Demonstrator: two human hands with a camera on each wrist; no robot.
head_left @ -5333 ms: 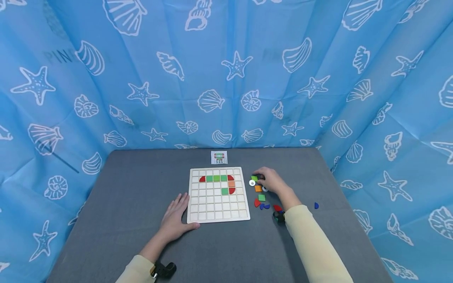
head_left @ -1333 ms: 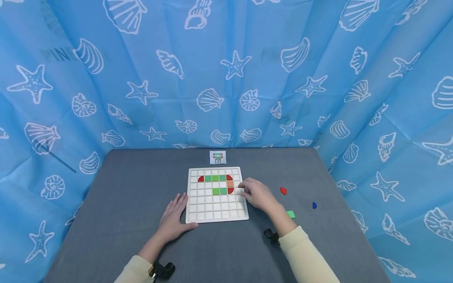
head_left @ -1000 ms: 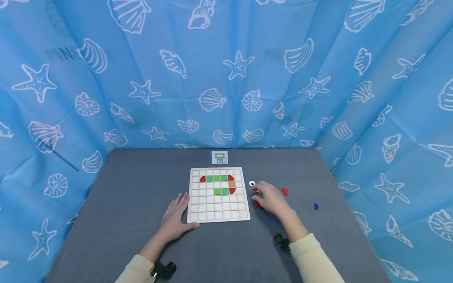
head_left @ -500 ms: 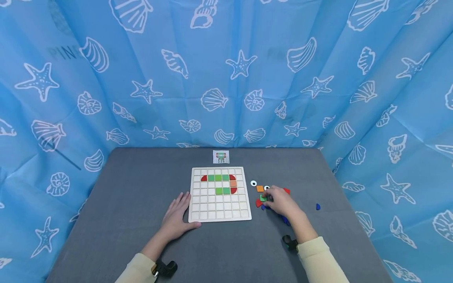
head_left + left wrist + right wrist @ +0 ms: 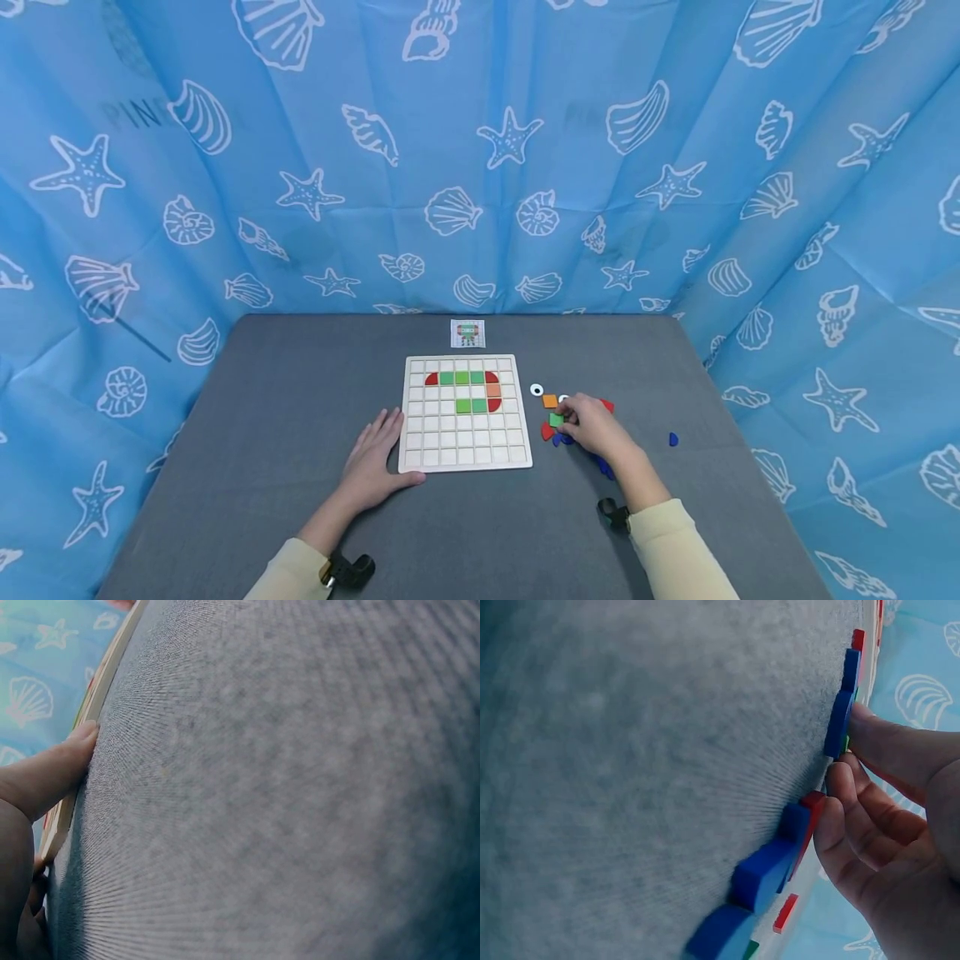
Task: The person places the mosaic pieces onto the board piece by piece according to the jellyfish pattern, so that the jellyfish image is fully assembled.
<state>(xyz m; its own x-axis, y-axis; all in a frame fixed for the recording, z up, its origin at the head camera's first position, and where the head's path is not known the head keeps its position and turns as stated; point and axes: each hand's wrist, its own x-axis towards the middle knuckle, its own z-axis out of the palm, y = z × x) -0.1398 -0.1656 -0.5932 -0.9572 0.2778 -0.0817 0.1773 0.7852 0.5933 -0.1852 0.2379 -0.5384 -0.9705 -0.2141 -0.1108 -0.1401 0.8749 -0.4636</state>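
With the right hand (image 5: 596,429), pinching a flat green square tile (image 5: 555,420) by its right side, in a narrow grip between thumb and curled fingers. On the near side of an orange square tile (image 5: 550,401), beside 1 red quarter-circle tile (image 5: 547,432), right of a cream square gridded board (image 5: 448,434); cannot tell if raised from the grey cloth-covered desk (image 5: 330,375). With the left hand (image 5: 367,477), spread loosely, touching the board's left edge.

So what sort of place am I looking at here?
Probably an indoor spot set up for puzzle play: there's a gray table, a blue seashell curtain hung behind it, and a grid board with colored pieces.
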